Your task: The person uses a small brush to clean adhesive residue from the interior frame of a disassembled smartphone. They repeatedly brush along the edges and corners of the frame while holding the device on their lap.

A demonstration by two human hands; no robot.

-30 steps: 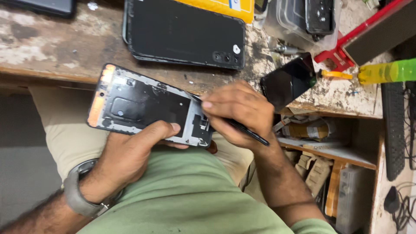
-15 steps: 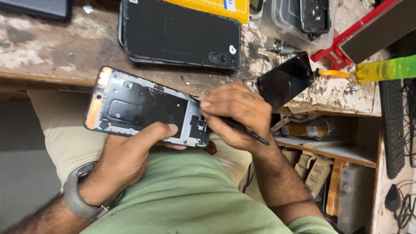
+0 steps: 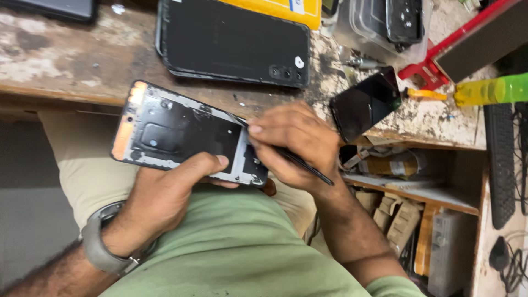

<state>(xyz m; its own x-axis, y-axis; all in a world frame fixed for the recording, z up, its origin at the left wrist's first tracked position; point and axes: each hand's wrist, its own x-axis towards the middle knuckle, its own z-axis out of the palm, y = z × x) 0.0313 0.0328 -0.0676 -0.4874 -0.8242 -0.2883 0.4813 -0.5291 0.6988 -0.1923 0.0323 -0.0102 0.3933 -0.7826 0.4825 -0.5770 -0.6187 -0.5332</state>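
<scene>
The left hand (image 3: pixel 165 195) grips an opened phone frame (image 3: pixel 184 132) from below, thumb pressed on its inner face, holding it over the lap just in front of the table (image 3: pixel 66 55) edge. The right hand (image 3: pixel 294 143) is closed around a thin black tool (image 3: pixel 305 165), its tip set against the frame's right end near the grey metal part. A grey watch (image 3: pixel 102 247) sits on the left wrist.

A clear plastic box (image 3: pixel 379 27) stands at the far side of the table with a dark phone part lying inside it. Under the tabletop, an open shelf (image 3: pixel 418 192) holds a roll of yellowish tape and loose bits; below it more packets and a pale plastic case are stacked, too cluttered to tell apart.

The table is worn wood, its paint scarred and blotched white. On it lie a black phone back cover (image 3: pixel 231 47) with camera holes, a smaller black screen (image 3: pixel 366 104) overhanging the edge, a yellow-handled tool (image 3: pixel 426 94), a green and yellow bottle (image 3: pixel 489 91) on its side and a red stand (image 3: pixel 440 60). A black keyboard (image 3: pixel 500 165) lies to the right.
</scene>
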